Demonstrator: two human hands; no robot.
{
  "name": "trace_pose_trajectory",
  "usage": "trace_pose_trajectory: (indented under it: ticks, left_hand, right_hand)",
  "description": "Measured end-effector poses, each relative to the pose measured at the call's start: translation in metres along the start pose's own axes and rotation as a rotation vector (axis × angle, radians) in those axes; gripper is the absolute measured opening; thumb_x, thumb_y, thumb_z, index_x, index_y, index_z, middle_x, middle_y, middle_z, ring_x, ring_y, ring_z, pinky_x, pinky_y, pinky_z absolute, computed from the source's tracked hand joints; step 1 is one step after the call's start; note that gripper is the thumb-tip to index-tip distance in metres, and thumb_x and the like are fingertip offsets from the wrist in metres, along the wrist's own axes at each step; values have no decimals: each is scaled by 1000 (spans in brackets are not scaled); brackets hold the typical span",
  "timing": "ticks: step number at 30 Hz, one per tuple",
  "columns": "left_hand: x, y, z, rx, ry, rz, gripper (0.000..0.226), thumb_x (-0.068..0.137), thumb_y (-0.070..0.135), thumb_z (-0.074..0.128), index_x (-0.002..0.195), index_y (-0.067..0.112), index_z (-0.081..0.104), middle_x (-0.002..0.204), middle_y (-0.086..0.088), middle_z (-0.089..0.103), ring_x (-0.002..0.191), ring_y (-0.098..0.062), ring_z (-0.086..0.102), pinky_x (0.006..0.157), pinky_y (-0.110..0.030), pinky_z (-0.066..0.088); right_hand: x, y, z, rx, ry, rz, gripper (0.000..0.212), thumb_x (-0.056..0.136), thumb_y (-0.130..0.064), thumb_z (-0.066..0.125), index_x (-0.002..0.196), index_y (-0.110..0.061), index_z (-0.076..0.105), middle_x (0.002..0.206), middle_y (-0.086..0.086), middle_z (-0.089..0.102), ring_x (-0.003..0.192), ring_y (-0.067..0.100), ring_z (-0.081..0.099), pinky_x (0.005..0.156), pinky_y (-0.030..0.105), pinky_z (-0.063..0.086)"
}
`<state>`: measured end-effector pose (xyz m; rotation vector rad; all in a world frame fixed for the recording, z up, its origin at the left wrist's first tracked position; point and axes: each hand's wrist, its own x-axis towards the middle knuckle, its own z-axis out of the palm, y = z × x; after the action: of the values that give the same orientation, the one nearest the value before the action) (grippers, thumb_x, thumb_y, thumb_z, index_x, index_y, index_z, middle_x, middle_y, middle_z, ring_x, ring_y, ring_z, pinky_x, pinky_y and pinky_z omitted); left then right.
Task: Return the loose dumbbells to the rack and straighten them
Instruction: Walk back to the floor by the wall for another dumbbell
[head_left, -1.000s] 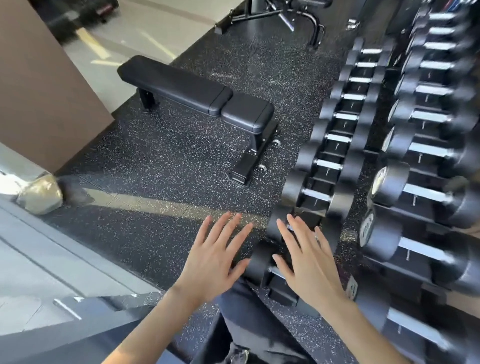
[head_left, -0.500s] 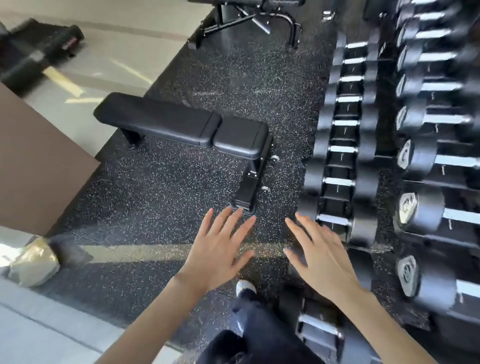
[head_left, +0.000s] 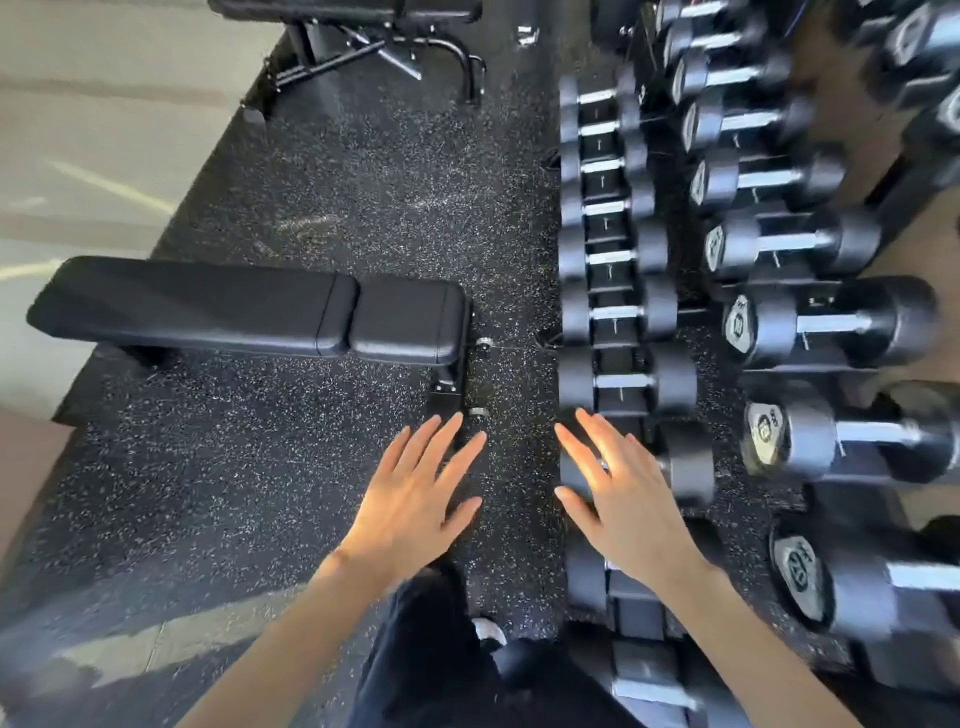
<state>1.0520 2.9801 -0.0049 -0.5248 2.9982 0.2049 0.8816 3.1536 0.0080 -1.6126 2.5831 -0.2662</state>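
A tiered dumbbell rack (head_left: 623, 405) runs along the right side, its lower row holding several small black dumbbells (head_left: 621, 312) with chrome handles, and a higher row holding larger dumbbells (head_left: 826, 325). My right hand (head_left: 623, 493) hovers flat, fingers spread, over a lower-row dumbbell (head_left: 685, 465) and holds nothing. My left hand (head_left: 415, 488) is also spread and empty, above the speckled rubber floor beside the rack. I see no dumbbell lying loose on the floor in this view.
A flat black bench (head_left: 249, 312) stands crosswise to the left, its foot end close to my left hand. Another bench frame (head_left: 374, 47) sits at the top. My dark trouser leg and a shoe (head_left: 488, 631) show at the bottom. Pale flooring borders the mat on the left.
My view has swung and advanced along the rack, so the bench now lies straight across on the left. Both hands stayed spread and empty, the right still above the lower row.
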Motion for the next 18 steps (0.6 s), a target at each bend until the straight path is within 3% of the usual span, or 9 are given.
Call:
trace_pose_trajectory:
  ticks: [3,6,12,18]
  left_hand:
    - [37,-33,-6,-13,5,55,60,93,51,31,145,20,33,149,-10,37,136,-30,36,111,-51,27]
    - [79,-71,-19,-2,16,125,59,93,48,43,143,18,39,146,-13,40,133,-32,40,108,-52,31]
    - [157,-142,-58,-37,42,219,59,93,49,32,142,18,41,146,-11,42,132,-30,42,108,-54,32]
    - [217,-179,-74,-57,126,287,63,90,45,51,145,17,36,147,-12,39,136,-30,35,111,-52,27]
  right_hand:
    - [38,-1,7,28,-40,41,60,87,-34,62,140,-15,41,146,11,39,134,28,38,104,51,38]
    - [86,-5,6,10,-63,84,61,90,-38,55,144,-20,32,150,8,33,138,28,31,109,51,32]
    - [176,-13,-16,29,54,119,56,86,-33,64,136,-16,47,140,10,48,127,26,48,103,51,39]
    - [242,-9,-27,11,177,138,51,93,-42,43,136,-14,47,140,9,47,132,25,42,107,48,35]
